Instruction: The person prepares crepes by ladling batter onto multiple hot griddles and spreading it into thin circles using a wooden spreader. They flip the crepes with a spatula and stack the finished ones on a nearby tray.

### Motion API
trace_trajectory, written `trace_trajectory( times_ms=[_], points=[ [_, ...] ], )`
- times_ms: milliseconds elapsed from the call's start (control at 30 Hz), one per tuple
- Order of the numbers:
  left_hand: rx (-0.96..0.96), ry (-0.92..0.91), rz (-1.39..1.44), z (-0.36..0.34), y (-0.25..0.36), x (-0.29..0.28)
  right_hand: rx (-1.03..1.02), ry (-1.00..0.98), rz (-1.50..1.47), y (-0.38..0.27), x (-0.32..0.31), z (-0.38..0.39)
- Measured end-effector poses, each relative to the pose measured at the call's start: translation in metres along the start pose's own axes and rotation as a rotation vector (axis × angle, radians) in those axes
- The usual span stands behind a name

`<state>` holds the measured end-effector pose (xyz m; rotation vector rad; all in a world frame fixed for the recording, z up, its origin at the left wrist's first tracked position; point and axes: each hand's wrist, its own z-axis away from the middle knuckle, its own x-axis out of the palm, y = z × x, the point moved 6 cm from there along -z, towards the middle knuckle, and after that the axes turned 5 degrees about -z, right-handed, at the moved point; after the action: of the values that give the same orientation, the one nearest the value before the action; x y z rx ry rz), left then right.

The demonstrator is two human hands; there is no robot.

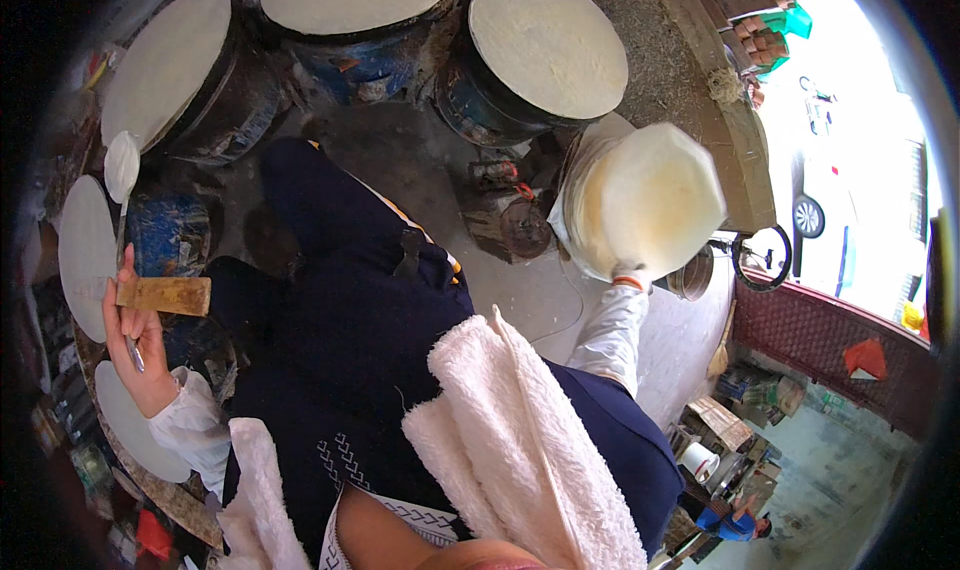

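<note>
My left hand (pixel 143 345) is closed round the metal handle of a long spoon (pixel 122 170), its bowl coated in white, and a short flat wooden scraper (pixel 165 296) sticks out between the fingers. The spoon's bowl is beside a round griddle (pixel 165 65) covered with a pale layer. On the other side, my right hand (pixel 631 274) grips the near edge of a thin, round, pale pancake (pixel 655 205), its fingers partly hidden. That pancake lies over a stack of similar sheets (pixel 582 205).
More pale-covered griddles (pixel 548 45) sit on dark blue drums (pixel 350 65) in an arc from left to front. A brick stove-like block (pixel 505 225) stands on the floor. To the right are a cardboard box (pixel 745 160), a bicycle wheel (pixel 762 258) and a doorway. A person (pixel 735 522) is at the lower right.
</note>
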<state>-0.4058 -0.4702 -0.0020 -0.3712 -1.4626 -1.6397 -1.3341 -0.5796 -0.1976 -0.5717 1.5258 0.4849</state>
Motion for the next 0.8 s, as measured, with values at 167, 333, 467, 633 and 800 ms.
trace_trajectory(
  times_ms=[167,333,467,633,800],
  points=[
    [-0.044,0.049,0.059,-0.003,-0.002,0.011,0.235,-0.203,-0.148,-0.006,0.052,0.039],
    [0.017,0.082,-0.014,-0.003,-0.007,0.025,0.498,-0.389,-0.501,0.010,0.065,0.016],
    [0.234,0.379,-0.401,0.017,-0.013,0.031,0.587,-0.567,-0.741,-0.019,0.121,0.063],
    [0.384,0.342,-0.991,0.047,0.007,0.041,0.334,-1.207,-0.933,-0.229,0.189,0.214],
    [0.261,0.562,0.087,0.073,-0.024,0.001,-0.319,-1.787,-0.959,-0.513,0.019,0.445]
  ],
)
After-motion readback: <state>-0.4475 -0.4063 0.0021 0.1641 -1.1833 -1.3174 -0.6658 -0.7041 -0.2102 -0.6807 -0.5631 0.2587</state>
